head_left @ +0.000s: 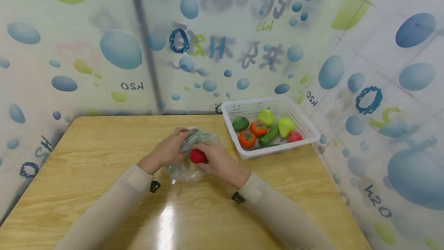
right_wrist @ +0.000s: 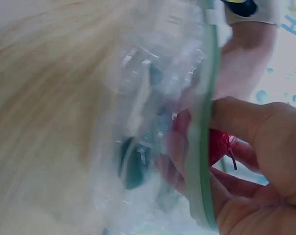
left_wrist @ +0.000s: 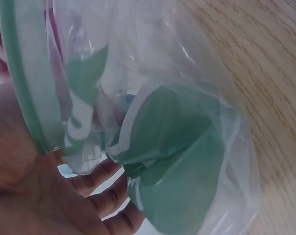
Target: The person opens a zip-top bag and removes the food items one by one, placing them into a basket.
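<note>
A clear zip bag (head_left: 189, 171) with green printed patches is held between both hands over the table. My left hand (head_left: 169, 150) grips the bag by its side near the mouth; in the left wrist view its fingers (left_wrist: 108, 198) curl behind the crinkled plastic. A red apple (head_left: 198, 156) is in the grasp of my right hand (head_left: 220, 161), at the bag's mouth. The right wrist view shows the green zip edge (right_wrist: 211, 122) crossing in front of the apple (right_wrist: 220, 146), whose thin dark stem sticks out. Some right fingertips show through the plastic.
At the back right of the wooden table (head_left: 104, 138) stands a white plastic basket (head_left: 313, 134). It holds persimmons (head_left: 247, 139), green pears (head_left: 286, 126), cucumbers (head_left: 269, 136) and a pinkish-red fruit (head_left: 295, 137). Printed curtains (head_left: 225, 61) hang behind and to the right.
</note>
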`<act>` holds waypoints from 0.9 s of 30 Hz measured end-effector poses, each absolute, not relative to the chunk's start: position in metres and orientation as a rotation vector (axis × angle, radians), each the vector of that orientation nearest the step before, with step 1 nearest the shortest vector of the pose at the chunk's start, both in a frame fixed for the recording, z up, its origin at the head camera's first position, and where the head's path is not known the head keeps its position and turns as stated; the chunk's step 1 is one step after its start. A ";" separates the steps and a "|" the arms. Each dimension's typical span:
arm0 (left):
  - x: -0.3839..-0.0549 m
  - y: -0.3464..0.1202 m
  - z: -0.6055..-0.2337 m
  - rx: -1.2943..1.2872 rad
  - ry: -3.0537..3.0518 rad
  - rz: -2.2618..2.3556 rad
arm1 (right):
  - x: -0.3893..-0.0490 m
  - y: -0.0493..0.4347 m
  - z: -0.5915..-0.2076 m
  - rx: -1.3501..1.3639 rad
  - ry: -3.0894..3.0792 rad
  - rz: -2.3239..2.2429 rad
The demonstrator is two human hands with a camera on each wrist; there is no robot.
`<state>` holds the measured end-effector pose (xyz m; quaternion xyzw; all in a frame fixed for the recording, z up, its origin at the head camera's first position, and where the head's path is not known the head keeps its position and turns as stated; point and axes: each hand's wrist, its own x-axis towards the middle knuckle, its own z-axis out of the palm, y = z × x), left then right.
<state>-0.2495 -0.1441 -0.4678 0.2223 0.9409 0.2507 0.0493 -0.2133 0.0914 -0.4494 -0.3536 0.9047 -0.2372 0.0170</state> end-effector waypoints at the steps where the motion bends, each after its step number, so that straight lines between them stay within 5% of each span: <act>1: -0.249 -0.145 -0.468 0.676 2.873 0.763 | -0.212 0.092 -0.446 -1.113 2.810 -0.761; 27: -0.250 -0.154 -0.467 0.655 2.874 0.740 | -0.228 0.164 -0.383 -1.085 3.062 -0.969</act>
